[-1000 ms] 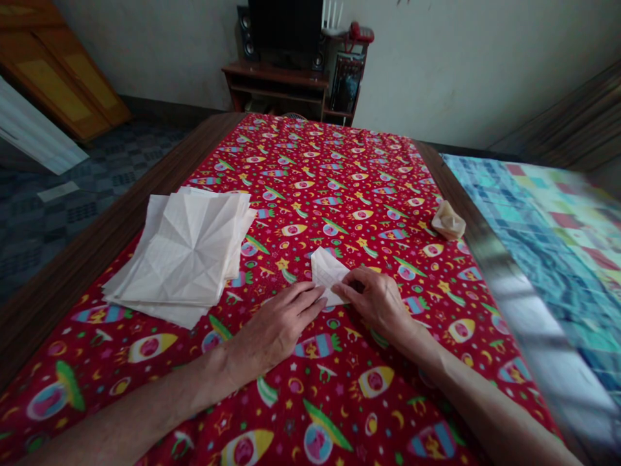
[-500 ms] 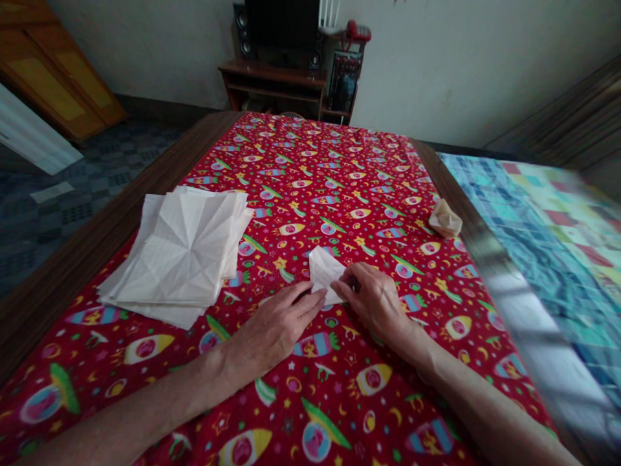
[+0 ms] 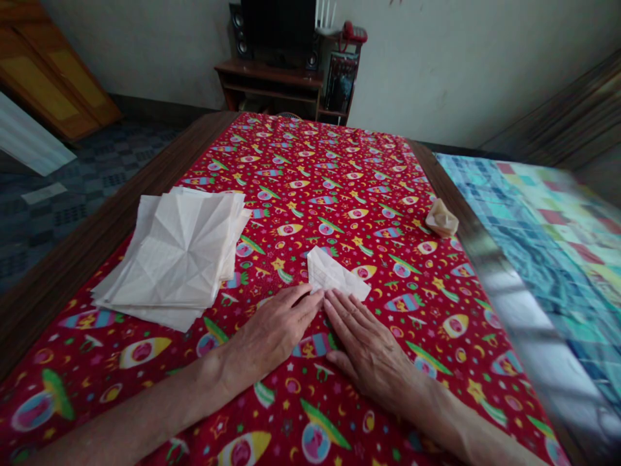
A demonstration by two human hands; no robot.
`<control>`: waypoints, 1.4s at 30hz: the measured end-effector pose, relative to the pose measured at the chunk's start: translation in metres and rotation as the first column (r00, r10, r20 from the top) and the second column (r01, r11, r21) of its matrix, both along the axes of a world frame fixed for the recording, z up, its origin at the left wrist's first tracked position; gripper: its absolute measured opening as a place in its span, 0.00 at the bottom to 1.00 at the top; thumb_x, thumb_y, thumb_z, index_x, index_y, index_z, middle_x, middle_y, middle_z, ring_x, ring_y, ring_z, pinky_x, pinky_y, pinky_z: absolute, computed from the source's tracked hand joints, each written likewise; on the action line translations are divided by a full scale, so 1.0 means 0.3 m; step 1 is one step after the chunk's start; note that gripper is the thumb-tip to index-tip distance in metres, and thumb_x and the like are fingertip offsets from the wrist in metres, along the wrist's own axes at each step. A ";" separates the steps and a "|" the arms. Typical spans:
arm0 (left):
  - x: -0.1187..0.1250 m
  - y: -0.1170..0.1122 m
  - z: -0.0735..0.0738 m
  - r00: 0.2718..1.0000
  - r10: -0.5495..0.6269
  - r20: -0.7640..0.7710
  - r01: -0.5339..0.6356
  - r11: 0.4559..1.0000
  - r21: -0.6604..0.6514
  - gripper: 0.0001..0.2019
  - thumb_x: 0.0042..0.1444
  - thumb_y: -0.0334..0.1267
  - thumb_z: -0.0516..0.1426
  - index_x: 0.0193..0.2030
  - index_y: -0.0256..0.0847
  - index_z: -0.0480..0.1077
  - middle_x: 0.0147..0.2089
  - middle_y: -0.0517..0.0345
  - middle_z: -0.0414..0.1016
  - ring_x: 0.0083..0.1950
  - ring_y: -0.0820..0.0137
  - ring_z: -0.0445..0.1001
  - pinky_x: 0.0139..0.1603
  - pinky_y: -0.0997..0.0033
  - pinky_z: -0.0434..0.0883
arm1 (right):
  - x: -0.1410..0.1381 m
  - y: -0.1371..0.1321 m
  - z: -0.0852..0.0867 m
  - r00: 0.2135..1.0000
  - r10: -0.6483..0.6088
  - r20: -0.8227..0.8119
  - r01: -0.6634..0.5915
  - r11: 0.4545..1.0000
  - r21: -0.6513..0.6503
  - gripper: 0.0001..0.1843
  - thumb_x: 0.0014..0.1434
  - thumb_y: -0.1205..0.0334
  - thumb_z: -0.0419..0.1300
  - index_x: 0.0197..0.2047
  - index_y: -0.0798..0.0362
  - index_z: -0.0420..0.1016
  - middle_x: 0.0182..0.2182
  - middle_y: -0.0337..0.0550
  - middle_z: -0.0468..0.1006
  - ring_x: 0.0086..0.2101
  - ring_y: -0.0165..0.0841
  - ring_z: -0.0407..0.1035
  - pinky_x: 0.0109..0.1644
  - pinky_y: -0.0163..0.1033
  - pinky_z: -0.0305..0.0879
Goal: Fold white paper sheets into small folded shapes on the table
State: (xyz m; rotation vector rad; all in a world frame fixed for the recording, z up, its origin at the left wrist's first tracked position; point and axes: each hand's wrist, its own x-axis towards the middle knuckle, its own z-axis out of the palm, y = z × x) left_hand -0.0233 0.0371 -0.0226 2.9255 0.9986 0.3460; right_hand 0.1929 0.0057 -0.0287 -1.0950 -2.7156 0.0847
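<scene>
A small folded white paper (image 3: 334, 274) lies on the red patterned tablecloth (image 3: 315, 162) in front of me. My left hand (image 3: 270, 335) rests flat on the cloth, fingers stretched out, its fingertips at the paper's near left edge. My right hand (image 3: 367, 351) also lies flat and open beside it, fingertips touching the paper's near edge. Neither hand grips anything.
A stack of creased white paper sheets (image 3: 177, 255) lies to the left. A small folded beige paper piece (image 3: 441, 219) sits near the table's right edge. A quilted bed (image 3: 543, 239) adjoins on the right; a wooden stand with speakers (image 3: 279, 65) is beyond the table.
My right hand let go of its pinch on the folded paper, drew back toward me and flattened on the cloth. The paper now lies flatter. My left hand barely moved.
</scene>
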 end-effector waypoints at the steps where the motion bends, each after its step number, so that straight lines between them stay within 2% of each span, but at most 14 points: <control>1: -0.001 0.000 -0.003 1.000 -0.006 -0.006 0.006 1.000 0.008 0.22 0.61 0.23 0.45 0.62 0.30 0.60 0.63 0.50 0.64 0.62 0.63 0.61 0.62 0.64 0.63 | 0.011 -0.001 -0.002 1.000 -0.001 -0.007 0.001 1.000 -0.010 0.36 0.66 0.53 0.50 0.68 0.66 0.46 0.66 0.58 0.51 0.65 0.43 0.43 0.66 0.52 0.54; 7: -0.016 0.000 0.000 1.000 -0.011 -0.001 0.011 1.000 -0.012 0.24 0.59 0.21 0.44 0.62 0.32 0.61 0.64 0.53 0.64 0.64 0.66 0.60 0.63 0.67 0.62 | 0.078 -0.020 0.000 0.998 -0.064 -0.012 0.063 0.998 -0.010 0.34 0.66 0.55 0.51 0.69 0.61 0.47 0.65 0.55 0.53 0.65 0.43 0.45 0.65 0.52 0.56; 12: -0.038 -0.008 0.002 0.999 -0.041 0.024 0.041 0.999 0.000 0.25 0.57 0.20 0.43 0.61 0.30 0.61 0.64 0.51 0.64 0.65 0.66 0.59 0.64 0.67 0.62 | 0.104 -0.033 -0.004 0.995 -0.101 -0.005 0.101 0.994 0.041 0.32 0.66 0.59 0.50 0.69 0.61 0.47 0.64 0.55 0.56 0.64 0.42 0.48 0.65 0.53 0.56; 17: -0.047 -0.004 0.002 0.998 -0.064 0.017 0.064 0.998 0.008 0.25 0.57 0.19 0.43 0.62 0.29 0.61 0.63 0.49 0.64 0.65 0.66 0.60 0.65 0.66 0.61 | 0.092 -0.021 0.002 0.994 -0.105 0.022 0.102 0.988 0.119 0.26 0.67 0.62 0.49 0.65 0.62 0.57 0.61 0.54 0.63 0.62 0.42 0.55 0.65 0.54 0.56; 21: -0.022 0.028 0.002 0.996 -0.092 -0.019 0.093 0.995 0.035 0.23 0.58 0.22 0.45 0.60 0.29 0.62 0.62 0.48 0.66 0.63 0.65 0.62 0.64 0.64 0.61 | 0.063 -0.004 0.012 0.997 -0.081 0.020 0.075 0.975 0.207 0.20 0.66 0.64 0.51 0.58 0.63 0.67 0.56 0.55 0.71 0.58 0.43 0.62 0.64 0.56 0.57; 25: 0.023 0.067 0.005 0.995 -0.065 -0.078 0.068 0.997 0.032 0.25 0.58 0.22 0.46 0.63 0.30 0.59 0.64 0.50 0.63 0.59 0.62 0.64 0.58 0.63 0.66 | 0.028 0.015 0.016 0.998 -0.051 0.040 0.039 0.963 0.266 0.20 0.65 0.64 0.51 0.57 0.67 0.68 0.54 0.59 0.71 0.56 0.45 0.64 0.63 0.54 0.60; 28: 0.041 0.094 0.011 0.996 -0.052 -0.076 0.052 0.999 -0.002 0.25 0.59 0.22 0.47 0.64 0.32 0.57 0.65 0.53 0.62 0.55 0.63 0.66 0.54 0.64 0.68 | 0.013 0.027 0.015 0.999 -0.048 0.024 0.040 0.965 0.260 0.20 0.66 0.64 0.50 0.57 0.66 0.68 0.55 0.56 0.71 0.56 0.44 0.64 0.62 0.54 0.61; 33: 0.021 0.147 0.005 0.992 -0.121 0.045 0.124 0.990 -0.073 0.24 0.58 0.22 0.48 0.61 0.36 0.64 0.63 0.54 0.65 0.54 0.64 0.67 0.54 0.65 0.69 | 0.032 0.037 0.011 0.992 -0.094 -0.088 0.111 0.970 0.215 0.17 0.66 0.64 0.50 0.53 0.59 0.71 0.52 0.49 0.75 0.53 0.40 0.68 0.61 0.51 0.61; 35: 0.013 0.172 -0.004 0.981 -0.123 0.151 0.139 0.985 -0.103 0.21 0.57 0.22 0.48 0.55 0.36 0.71 0.61 0.52 0.68 0.54 0.65 0.69 0.55 0.66 0.69 | 0.044 0.047 0.008 0.979 -0.136 -0.155 0.169 0.960 0.223 0.14 0.66 0.64 0.51 0.50 0.57 0.73 0.48 0.47 0.78 0.50 0.38 0.70 0.59 0.48 0.61; 37: 0.017 0.198 -0.011 0.962 -0.096 0.257 0.138 0.979 -0.150 0.18 0.55 0.22 0.50 0.48 0.37 0.75 0.56 0.50 0.73 0.54 0.66 0.71 0.57 0.66 0.68 | 0.049 0.066 0.008 0.964 -0.173 -0.201 0.217 0.950 0.224 0.11 0.66 0.62 0.53 0.44 0.55 0.75 0.43 0.45 0.80 0.45 0.36 0.73 0.53 0.44 0.65; 40: 0.037 0.236 -0.009 0.937 -0.060 0.344 0.135 0.970 -0.200 0.13 0.55 0.25 0.54 0.41 0.39 0.77 0.52 0.50 0.76 0.52 0.67 0.74 0.54 0.68 0.70 | 0.039 0.104 0.012 0.955 -0.260 -0.145 0.285 0.939 0.192 0.12 0.65 0.59 0.54 0.33 0.53 0.74 0.34 0.44 0.79 0.37 0.36 0.72 0.42 0.42 0.65; 42: 0.048 0.261 -0.002 0.939 -0.070 0.337 0.135 0.976 -0.173 0.10 0.57 0.29 0.56 0.42 0.39 0.76 0.51 0.52 0.76 0.52 0.67 0.74 0.54 0.67 0.70 | 0.027 0.122 0.017 0.929 -0.360 -0.088 0.371 0.912 0.176 0.11 0.63 0.56 0.56 0.32 0.53 0.72 0.33 0.45 0.76 0.35 0.38 0.69 0.40 0.43 0.64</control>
